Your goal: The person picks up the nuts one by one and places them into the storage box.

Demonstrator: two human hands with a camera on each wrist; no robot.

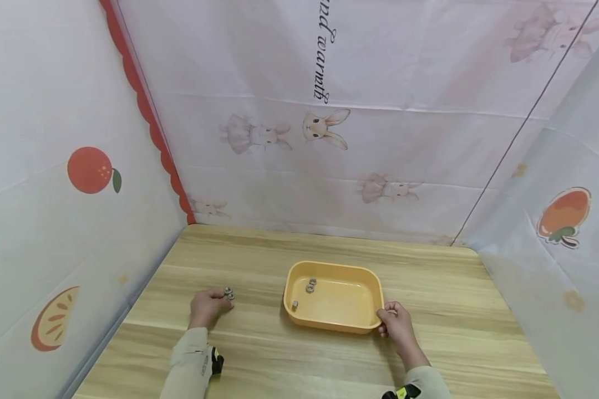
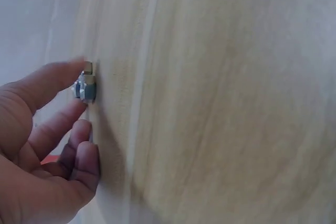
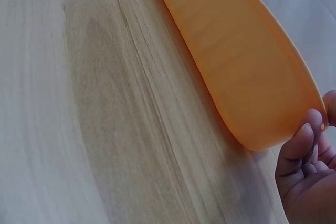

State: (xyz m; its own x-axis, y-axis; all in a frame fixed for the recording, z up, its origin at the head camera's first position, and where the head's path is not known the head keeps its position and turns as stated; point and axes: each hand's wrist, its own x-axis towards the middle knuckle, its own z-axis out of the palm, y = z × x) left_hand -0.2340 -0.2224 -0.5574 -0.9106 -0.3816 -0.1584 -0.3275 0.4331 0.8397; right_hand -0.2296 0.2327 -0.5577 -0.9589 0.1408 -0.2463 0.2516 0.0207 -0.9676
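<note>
My left hand [image 1: 208, 306] is at the left of the table, its thumb and a finger on either side of a small cluster of metal nuts [image 1: 229, 294]. In the left wrist view, the nuts [image 2: 85, 85] sit between those two fingertips, close against the wood, while the other fingers curl below. With my right hand [image 1: 398, 326] I pinch the near right corner of a yellow-orange plastic tray [image 1: 336, 323]. The right wrist view has the thumb and fingers at the rim of the tray [image 3: 247, 66]. Inside the tray lie a few nuts [image 1: 310, 288] toward its left end.
The light wooden table [image 1: 259, 354] carries the tray right of its middle. A printed cloth [image 1: 279, 183] with rabbits rises behind the table's far edge. Fruit-patterned cloths hang along the left [image 1: 35, 233] and right [image 1: 534, 277] sides.
</note>
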